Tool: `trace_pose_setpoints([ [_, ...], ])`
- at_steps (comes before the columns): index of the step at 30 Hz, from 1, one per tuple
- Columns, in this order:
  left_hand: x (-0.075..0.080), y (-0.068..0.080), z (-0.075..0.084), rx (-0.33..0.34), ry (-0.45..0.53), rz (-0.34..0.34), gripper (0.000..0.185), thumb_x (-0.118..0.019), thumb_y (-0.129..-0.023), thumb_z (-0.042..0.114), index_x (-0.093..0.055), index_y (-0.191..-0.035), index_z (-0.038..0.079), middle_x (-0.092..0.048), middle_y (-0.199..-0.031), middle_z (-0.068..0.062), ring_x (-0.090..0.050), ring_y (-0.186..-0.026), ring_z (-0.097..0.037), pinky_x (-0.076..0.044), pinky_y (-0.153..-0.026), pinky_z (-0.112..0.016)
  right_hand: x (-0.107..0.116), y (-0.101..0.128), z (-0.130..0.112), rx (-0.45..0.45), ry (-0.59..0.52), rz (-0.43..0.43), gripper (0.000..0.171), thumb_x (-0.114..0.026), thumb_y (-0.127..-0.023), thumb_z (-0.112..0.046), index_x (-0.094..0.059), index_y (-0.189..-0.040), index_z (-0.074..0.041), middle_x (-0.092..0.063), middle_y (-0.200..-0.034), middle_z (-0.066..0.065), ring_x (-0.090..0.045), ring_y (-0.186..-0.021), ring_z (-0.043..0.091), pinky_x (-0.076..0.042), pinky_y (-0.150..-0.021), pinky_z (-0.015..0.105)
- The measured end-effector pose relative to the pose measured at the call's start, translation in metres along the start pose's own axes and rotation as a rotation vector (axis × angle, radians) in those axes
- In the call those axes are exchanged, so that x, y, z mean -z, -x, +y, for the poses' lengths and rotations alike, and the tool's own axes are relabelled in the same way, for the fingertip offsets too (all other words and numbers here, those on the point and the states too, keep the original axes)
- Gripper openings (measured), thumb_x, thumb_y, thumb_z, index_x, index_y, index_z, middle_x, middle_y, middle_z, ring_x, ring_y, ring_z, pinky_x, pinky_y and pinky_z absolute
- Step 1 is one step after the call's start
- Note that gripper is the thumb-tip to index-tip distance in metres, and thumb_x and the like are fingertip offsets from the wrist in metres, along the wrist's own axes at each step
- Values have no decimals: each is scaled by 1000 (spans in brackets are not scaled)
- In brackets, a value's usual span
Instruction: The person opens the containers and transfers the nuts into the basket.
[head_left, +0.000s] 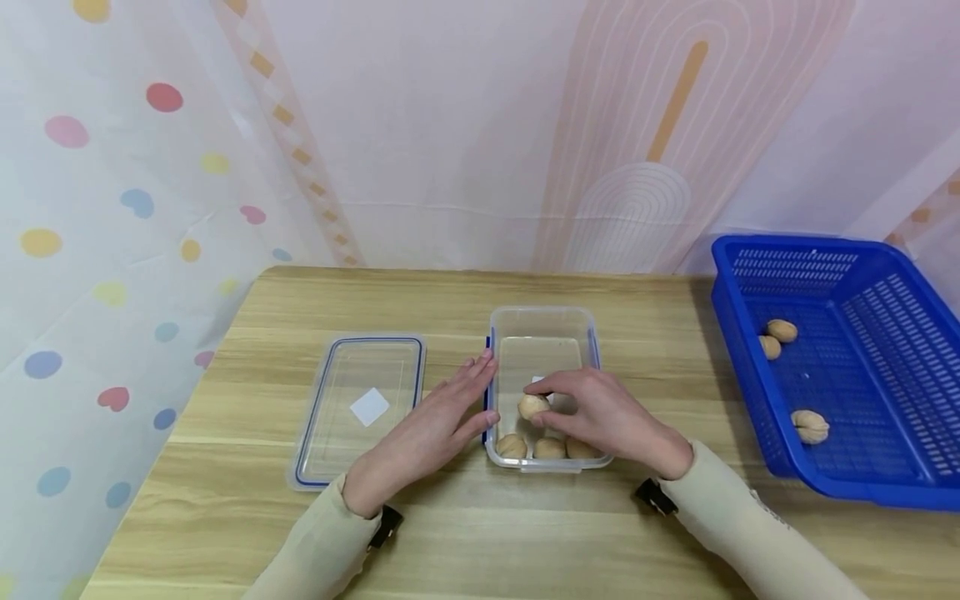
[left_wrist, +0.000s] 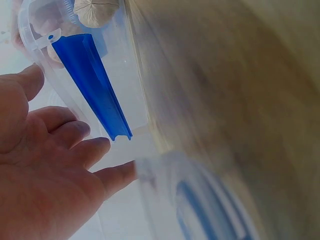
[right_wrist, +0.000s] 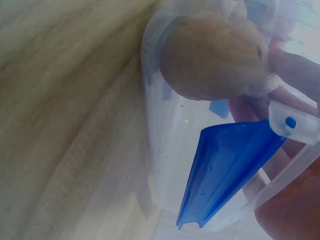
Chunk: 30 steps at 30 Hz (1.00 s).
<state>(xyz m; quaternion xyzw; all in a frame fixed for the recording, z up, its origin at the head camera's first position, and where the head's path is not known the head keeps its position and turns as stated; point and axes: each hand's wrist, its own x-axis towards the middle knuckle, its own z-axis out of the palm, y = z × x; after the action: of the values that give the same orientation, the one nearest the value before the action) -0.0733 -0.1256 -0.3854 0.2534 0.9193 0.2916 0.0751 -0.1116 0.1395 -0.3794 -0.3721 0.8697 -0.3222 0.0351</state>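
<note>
A clear plastic container (head_left: 545, 321) with blue side latches stands mid-table. Along its near wall sit three walnuts, one of them a walnut (head_left: 512, 447) in the near left corner. My right hand (head_left: 600, 412) reaches over the right rim and pinches another walnut (head_left: 534, 407) between thumb and fingers inside the container. Against the container's left wall, my left hand (head_left: 442, 417) rests its fingertips with the fingers straight. The left wrist view shows that palm beside a hanging blue latch (left_wrist: 92, 87). In the right wrist view, the other blue latch (right_wrist: 230, 170) hangs below the right hand.
Left of the container lies its clear lid (head_left: 356, 354) with a blue seal and a white square label (head_left: 370, 407). A blue plastic basket (head_left: 757, 400) stands at the right, holding a few walnuts (head_left: 810, 427). A patterned curtain (head_left: 450, 125) hangs behind the wooden table (head_left: 645, 308).
</note>
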Motion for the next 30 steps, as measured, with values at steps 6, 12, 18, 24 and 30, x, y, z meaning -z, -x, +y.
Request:
trace_pose_setpoints([
  [6, 0, 0, 0, 1, -12, -3, 67, -52, -110, 34, -24, -164, 7, -15, -171, -7, -19, -157, -32, -23, -124, -58, 1, 5, -2, 5, -30, 41, 33, -82, -91, -24, -77, -121, -11, -76, -119, -1, -70, -114, 19, -56, -98, 45],
  [12, -1, 0, 0, -2, -20, 0, 67, -52, -110, 33, -24, -164, 6, -14, -171, -7, -19, -157, -32, -23, -124, -58, 3, 10, -6, 6, -42, 68, 34, -82, -91, -25, -77, -121, -11, -76, -119, -1, -70, -115, 20, -56, -99, 45],
  [18, -2, 1, -1, -9, -28, 9, 67, -52, -110, 33, -25, -163, 4, -16, -171, -9, -20, -156, -33, -24, -123, -59, 8, 16, -10, 3, -57, 102, 35, -82, -91, -25, -76, -123, -12, -76, -120, 0, -71, -113, 20, -57, -97, 44],
  [24, -3, 1, -2, -18, -25, 29, 67, -52, -110, 32, -26, -163, 3, -18, -170, -12, -21, -156, -36, -25, -122, -60, 18, 22, -16, -31, -60, 138, 34, -82, -92, -25, -76, -123, -13, -76, -120, -1, -70, -113, 21, -58, -96, 45],
  [30, -3, -1, -1, -11, -32, 16, 67, -53, -110, 33, -26, -163, 3, -17, -171, -10, -20, -156, -35, -24, -123, -59, 27, 31, -19, -51, -37, 176, 34, -83, -91, -23, -77, -123, -13, -76, -120, 0, -70, -114, 23, -57, -97, 48],
])
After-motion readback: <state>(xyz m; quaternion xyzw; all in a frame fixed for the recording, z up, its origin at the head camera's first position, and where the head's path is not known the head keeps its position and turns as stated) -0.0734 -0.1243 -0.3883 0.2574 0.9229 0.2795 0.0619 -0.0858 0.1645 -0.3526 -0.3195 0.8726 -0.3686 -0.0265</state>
